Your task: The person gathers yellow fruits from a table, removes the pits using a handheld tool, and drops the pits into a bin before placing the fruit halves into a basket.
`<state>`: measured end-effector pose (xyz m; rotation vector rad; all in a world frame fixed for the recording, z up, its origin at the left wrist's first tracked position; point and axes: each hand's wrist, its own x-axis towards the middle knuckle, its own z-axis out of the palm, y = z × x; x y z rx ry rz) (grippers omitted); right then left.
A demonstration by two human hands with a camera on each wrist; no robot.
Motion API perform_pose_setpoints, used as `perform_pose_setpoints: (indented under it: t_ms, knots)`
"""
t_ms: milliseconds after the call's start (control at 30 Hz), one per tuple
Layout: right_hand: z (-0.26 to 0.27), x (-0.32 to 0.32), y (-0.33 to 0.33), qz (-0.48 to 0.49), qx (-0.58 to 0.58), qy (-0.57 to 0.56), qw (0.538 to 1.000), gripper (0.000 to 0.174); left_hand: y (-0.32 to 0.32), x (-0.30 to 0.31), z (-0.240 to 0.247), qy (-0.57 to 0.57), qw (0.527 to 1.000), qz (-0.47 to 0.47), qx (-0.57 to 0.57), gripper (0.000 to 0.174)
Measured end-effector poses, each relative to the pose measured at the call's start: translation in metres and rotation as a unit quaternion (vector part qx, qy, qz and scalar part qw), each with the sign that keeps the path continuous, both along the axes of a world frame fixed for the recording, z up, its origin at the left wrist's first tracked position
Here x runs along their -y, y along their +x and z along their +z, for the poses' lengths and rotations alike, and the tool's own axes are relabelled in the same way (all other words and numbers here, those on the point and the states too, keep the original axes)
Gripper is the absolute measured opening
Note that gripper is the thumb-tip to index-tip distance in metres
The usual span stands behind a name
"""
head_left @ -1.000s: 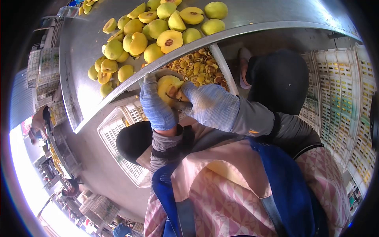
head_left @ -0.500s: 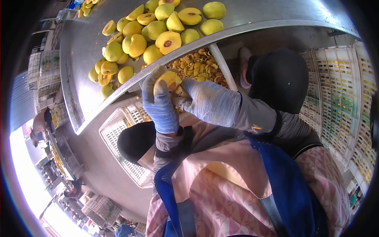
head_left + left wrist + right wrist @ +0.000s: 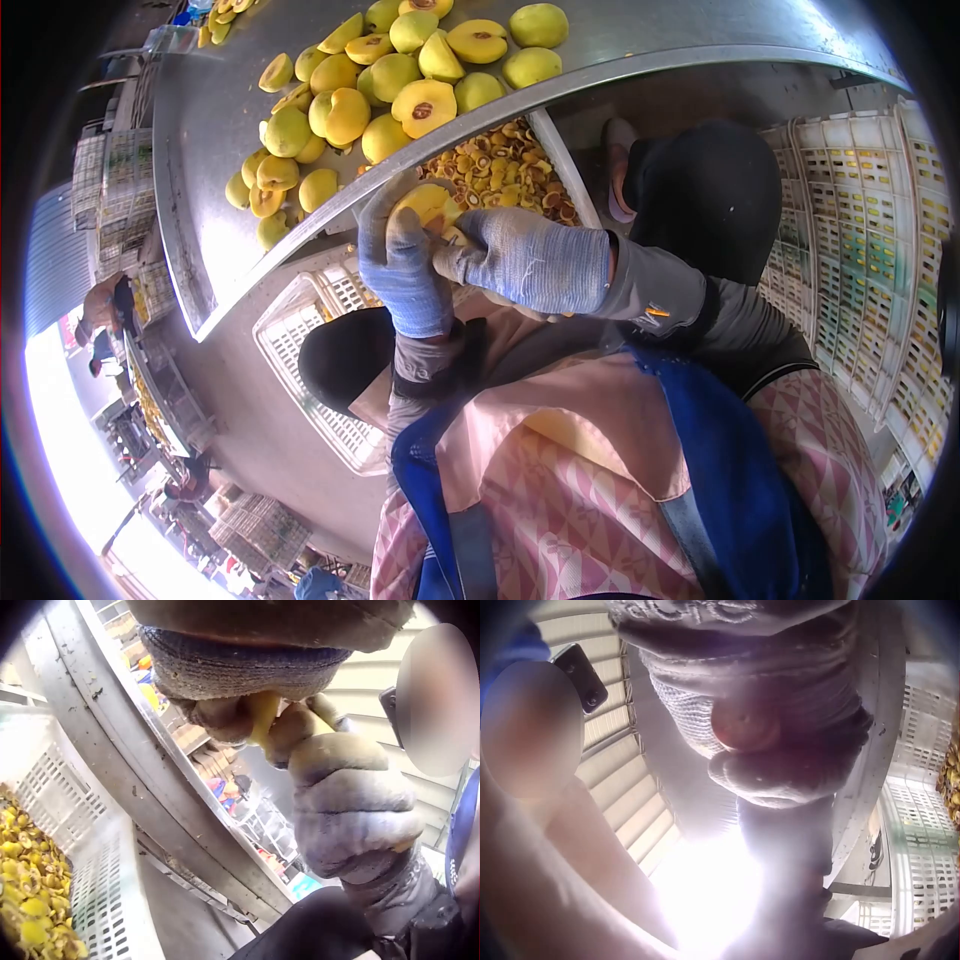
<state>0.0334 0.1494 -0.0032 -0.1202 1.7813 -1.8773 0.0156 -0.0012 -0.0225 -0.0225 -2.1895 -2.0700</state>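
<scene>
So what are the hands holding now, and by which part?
The left hand grips a yellow fruit half round its skin side. The right hand touches its cut face; whether it holds anything cannot be told.

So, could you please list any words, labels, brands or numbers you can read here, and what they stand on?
None can be read.
Orange mark on the grey sleeve: too small to read.
Pale marks on the blue strap: blurred and cut off at the edge.

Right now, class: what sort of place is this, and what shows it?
Likely a fruit-processing workshop: yellow fruit heaped on a steel table, a white crate of pits below.
</scene>
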Motion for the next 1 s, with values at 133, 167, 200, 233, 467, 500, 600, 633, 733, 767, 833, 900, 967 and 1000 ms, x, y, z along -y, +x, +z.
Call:
perform_pose_setpoints:
  t_ms: [133,167,200,233,467,500,600,633,733,767,833,900,967,1000]
  knots:
    - [-0.006,-0.003,-0.003,0.011,-0.114,0.057,0.992,0.038,0.001,0.001,-0.001,0.045,0.999,-0.024,0.008,0.057]
    - [0.002,-0.007,-0.004,0.041,-0.034,0.047,0.997,0.037,0.002,0.0,0.002,-0.012,1.0,-0.01,-0.017,0.058]
    - [0.011,-0.009,-0.006,0.071,0.046,0.037,0.996,0.036,0.003,0.0,0.004,-0.069,0.997,0.005,-0.041,0.059]
    - [0.015,-0.011,-0.008,0.071,0.045,0.038,0.996,0.036,0.003,-0.001,0.004,-0.069,0.997,0.005,-0.042,0.059]
    - [-0.022,0.005,0.009,-0.059,-0.289,0.204,0.933,0.033,-0.003,0.001,-0.003,-0.04,0.998,0.036,-0.013,0.054]
    - [-0.021,0.005,0.011,-0.052,-0.317,0.261,0.91,0.032,-0.003,0.001,-0.004,-0.016,0.999,0.039,-0.005,0.054]
    - [-0.014,0.003,0.009,-0.047,-0.33,0.273,0.902,0.04,-0.002,0.003,-0.008,-0.021,0.999,0.024,-0.003,0.059]
    - [-0.012,0.001,0.008,-0.047,-0.33,0.273,0.902,0.04,-0.002,0.004,-0.008,-0.021,1.0,0.024,-0.003,0.059]
    - [-0.012,-0.001,0.005,-0.021,-0.232,0.188,0.954,0.033,0.0,0.007,-0.009,-0.014,1.0,0.002,-0.025,0.059]
    - [-0.013,-0.002,0.004,-0.018,-0.217,0.151,0.964,0.034,-0.001,0.009,-0.011,-0.031,0.999,-0.003,-0.034,0.06]
    - [-0.013,-0.002,0.004,-0.016,-0.203,0.113,0.972,0.034,-0.001,0.008,-0.009,-0.046,0.998,-0.009,-0.045,0.06]
    - [-0.011,-0.001,0.004,-0.009,-0.208,0.173,0.963,0.034,-0.001,0.004,-0.004,-0.04,0.999,-0.002,-0.012,0.06]
    - [-0.008,0.002,0.009,-0.005,-0.23,0.228,0.946,0.034,0.0,0.002,-0.007,-0.038,0.999,0.009,-0.004,0.06]
    - [-0.007,0.003,0.009,-0.005,-0.251,0.282,0.926,0.035,0.0,0.001,-0.007,-0.035,0.999,0.016,0.006,0.06]
